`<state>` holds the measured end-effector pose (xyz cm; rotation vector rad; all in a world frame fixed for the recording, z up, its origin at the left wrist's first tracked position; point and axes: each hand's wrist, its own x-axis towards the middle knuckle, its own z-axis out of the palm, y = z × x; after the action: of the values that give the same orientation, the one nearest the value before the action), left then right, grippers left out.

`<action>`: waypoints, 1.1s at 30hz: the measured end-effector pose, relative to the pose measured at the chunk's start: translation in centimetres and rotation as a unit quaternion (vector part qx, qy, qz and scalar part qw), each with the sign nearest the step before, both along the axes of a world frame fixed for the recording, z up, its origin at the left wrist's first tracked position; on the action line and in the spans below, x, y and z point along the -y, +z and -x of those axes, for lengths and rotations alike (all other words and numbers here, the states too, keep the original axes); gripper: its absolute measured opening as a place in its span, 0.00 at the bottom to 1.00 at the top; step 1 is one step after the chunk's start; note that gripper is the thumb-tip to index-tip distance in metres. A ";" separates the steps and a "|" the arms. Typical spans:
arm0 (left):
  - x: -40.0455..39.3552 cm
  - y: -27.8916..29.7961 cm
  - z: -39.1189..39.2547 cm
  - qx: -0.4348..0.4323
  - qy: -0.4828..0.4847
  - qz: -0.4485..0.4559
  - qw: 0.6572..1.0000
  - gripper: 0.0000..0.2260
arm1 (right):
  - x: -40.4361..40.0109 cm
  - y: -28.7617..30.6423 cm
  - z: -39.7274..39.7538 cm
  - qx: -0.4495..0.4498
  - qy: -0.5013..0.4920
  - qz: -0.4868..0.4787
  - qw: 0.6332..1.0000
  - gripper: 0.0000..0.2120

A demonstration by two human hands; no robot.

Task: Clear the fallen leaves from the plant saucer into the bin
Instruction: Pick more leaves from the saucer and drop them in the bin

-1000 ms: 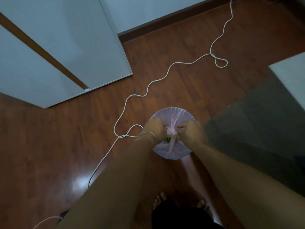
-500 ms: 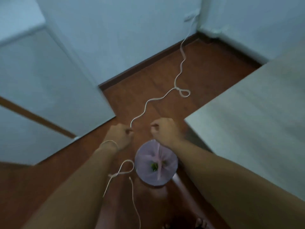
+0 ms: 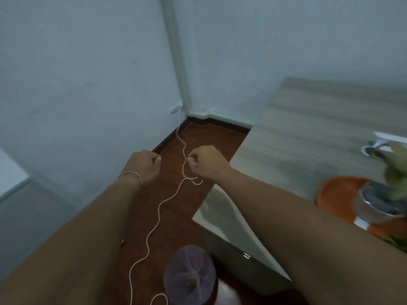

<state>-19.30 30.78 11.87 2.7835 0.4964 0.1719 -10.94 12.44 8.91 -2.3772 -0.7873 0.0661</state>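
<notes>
The bin [image 3: 190, 276] stands on the floor at the bottom, lined with a pale purple bag, with green leaf bits [image 3: 191, 284] inside. On the table at the right sits the orange saucer [image 3: 334, 190] under a grey pot [image 3: 374, 205] with a blurred yellow-green plant [image 3: 396, 170]. My left hand [image 3: 145, 165] and my right hand [image 3: 206, 161] are raised well above the bin, both curled into loose fists with nothing visible in them. My right forearm crosses in front of the saucer's near edge.
A white cord [image 3: 160, 208] snakes across the red-brown wood floor [image 3: 176, 216] to the wall corner. A pale wood table [image 3: 308, 137] fills the right side, with a white object [image 3: 381, 144] near its far edge. Pale blue walls stand ahead and left.
Both hands have left the bin bag and risen with fists closed. The view has tilted up and right, bringing the table, saucer and plant into sight.
</notes>
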 end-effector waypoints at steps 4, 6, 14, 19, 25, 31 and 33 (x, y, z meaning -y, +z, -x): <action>6.8 3.0 -4.9 -0.010 -0.101 -0.008 0.995 0.13 | 9.3 1.8 -1.1 0.004 -0.074 0.011 0.997 0.14; 10.9 3.9 -7.0 -0.007 -0.151 -0.004 0.989 0.13 | 14.9 2.3 -1.2 -0.007 -0.105 0.028 0.994 0.14; 29.5 1.8 -9.5 -0.079 -0.335 0.026 0.938 0.17 | 33.9 1.2 1.8 -0.051 -0.248 0.045 0.966 0.14; 39.4 -2.8 -8.5 -0.141 -0.393 0.055 0.907 0.17 | 41.7 -3.0 4.0 -0.120 -0.259 0.073 0.956 0.12; 46.9 -7.7 -6.9 -0.214 -0.412 0.053 0.884 0.13 | 48.5 -6.8 4.4 -0.185 -0.265 0.122 0.938 0.12; 49.9 -12.3 -7.3 -0.251 -0.380 0.008 0.890 0.15 | 51.9 -10.0 2.4 -0.201 -0.201 0.239 0.928 0.12; 50.4 -13.1 -7.4 -0.263 -0.360 -0.016 0.895 0.14 | 52.0 -11.2 2.1 -0.179 -0.171 0.265 0.932 0.19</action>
<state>-11.90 -19.60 -1.21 2.8098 -0.4585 -0.7517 -13.02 -39.58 -2.30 -2.8475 -0.1808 0.6173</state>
